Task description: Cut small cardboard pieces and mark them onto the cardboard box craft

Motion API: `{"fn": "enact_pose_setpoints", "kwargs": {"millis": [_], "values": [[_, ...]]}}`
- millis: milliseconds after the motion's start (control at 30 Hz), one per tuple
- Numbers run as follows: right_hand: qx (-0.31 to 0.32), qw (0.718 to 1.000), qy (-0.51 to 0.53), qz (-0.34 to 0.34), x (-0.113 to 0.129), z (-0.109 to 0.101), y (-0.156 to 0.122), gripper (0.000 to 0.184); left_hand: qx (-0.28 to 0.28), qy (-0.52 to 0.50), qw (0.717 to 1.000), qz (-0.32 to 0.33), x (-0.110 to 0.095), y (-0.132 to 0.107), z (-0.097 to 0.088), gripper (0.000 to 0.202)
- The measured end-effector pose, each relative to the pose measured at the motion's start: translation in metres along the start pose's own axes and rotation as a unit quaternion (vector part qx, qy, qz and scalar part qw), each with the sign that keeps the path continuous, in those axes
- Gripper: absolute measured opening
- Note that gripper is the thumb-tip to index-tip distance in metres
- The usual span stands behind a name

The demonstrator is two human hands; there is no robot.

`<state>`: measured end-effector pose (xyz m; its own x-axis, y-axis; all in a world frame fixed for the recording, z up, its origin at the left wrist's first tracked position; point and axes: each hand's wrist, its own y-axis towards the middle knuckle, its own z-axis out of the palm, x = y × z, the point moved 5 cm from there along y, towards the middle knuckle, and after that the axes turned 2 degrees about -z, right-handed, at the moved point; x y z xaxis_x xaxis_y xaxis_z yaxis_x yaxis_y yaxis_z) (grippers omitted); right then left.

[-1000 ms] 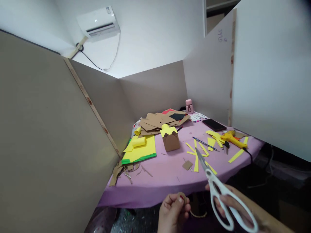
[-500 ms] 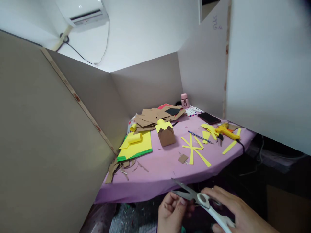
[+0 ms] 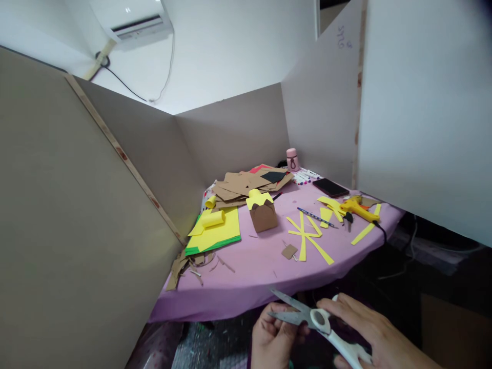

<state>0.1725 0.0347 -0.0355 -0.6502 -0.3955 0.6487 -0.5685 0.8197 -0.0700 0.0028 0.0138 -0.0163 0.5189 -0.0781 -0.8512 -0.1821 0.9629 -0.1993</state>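
Observation:
My right hand (image 3: 369,328) grips the white handles of a pair of scissors (image 3: 321,320) below the table's front edge. The scissor blades stand apart and point left, over the fingers of my left hand (image 3: 271,335). That hand is closed in a pinch; what it may hold is hidden behind the blades and fingers. Beyond the hands, on the table, are a small brown cardboard box with a yellow paper top (image 3: 263,212), crossed yellow paper strips (image 3: 303,234) and a small brown cardboard square (image 3: 289,251).
A purple cloth (image 3: 246,266) covers the table. Yellow and green sheets (image 3: 230,230) lie left, near cardboard scraps (image 3: 179,269). Cardboard pieces (image 3: 238,182) are piled behind. To the right are a pencil (image 3: 317,218), a yellow glue gun (image 3: 359,209), a phone (image 3: 330,187) and a pink flask (image 3: 292,160).
The scissors have dropped slightly, and their blades have come a little closer together. The lower blade now crosses in front of my left fingers. Things on the table are unmoved.

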Motion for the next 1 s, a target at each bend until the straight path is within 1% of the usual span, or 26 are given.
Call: {"fn": "enact_pose_setpoints", "kwargs": {"millis": [133, 300, 467, 533, 700, 867, 1000], "values": [[-0.028, 0.999, 0.017, -0.016, -0.0008, 0.0002, -0.0006, 0.067, -0.017, -0.009, 1.000, -0.008, 0.0002, -0.0001, -0.0002, 0.040], [-0.023, 1.000, 0.016, -0.005, -0.0014, 0.0001, -0.0010, 0.067, -0.030, -0.009, 0.999, -0.012, 0.0002, -0.0002, -0.0004, 0.039], [0.002, 1.000, 0.015, 0.002, 0.0014, -0.0009, -0.0006, 0.069, -0.037, -0.008, 0.999, -0.015, 0.0007, -0.0003, 0.0004, 0.038], [-0.003, 1.000, 0.014, -0.003, 0.0004, -0.0007, -0.0002, 0.068, -0.039, -0.009, 0.999, -0.018, 0.0005, -0.0006, 0.0009, 0.038], [-0.017, 0.999, 0.013, -0.036, -0.0009, -0.0004, -0.0008, 0.066, -0.028, -0.012, 0.999, -0.019, 0.0000, 0.0002, 0.0017, 0.037], [-0.027, 0.999, 0.008, -0.030, 0.0015, -0.0056, -0.0034, 0.064, -0.011, -0.012, 1.000, -0.019, 0.0005, 0.0016, 0.0018, 0.035], [-0.030, 0.998, 0.014, -0.046, 0.0039, -0.0073, -0.0033, 0.062, -0.013, -0.016, 1.000, -0.021, 0.0003, 0.0013, 0.0014, 0.035]]}}
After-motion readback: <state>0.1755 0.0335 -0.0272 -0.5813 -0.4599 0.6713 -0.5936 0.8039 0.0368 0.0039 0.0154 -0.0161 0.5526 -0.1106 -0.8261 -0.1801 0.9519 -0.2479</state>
